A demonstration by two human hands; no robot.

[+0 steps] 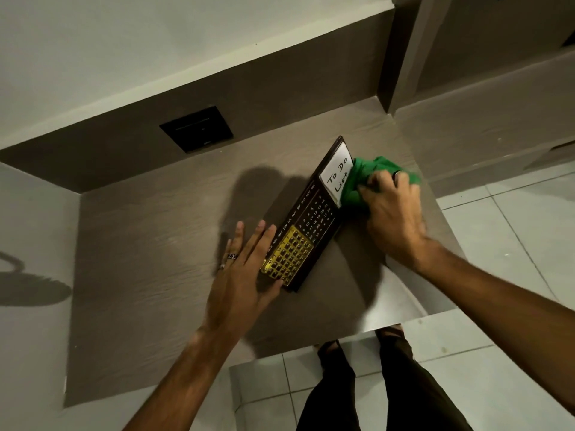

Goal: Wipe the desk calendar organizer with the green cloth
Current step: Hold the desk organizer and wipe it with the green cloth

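Note:
A dark brown desk calendar organizer (314, 219) lies slanted on the brown desk top (155, 244). It has a gold date grid at its near end and a white "To Do List" card at its far end. My right hand (392, 213) is bunched around a green cloth (364, 178), which presses against the organizer's right edge beside the white card. My left hand (245, 269) lies flat with fingers spread, braced against the organizer's near left side and touching the gold grid.
A black square wall plate (196, 129) sits on the brown back panel behind the desk. Side walls close the desk in at left and far right. The desk's front edge ends above a pale tiled floor (497, 337), where my legs (373, 384) stand.

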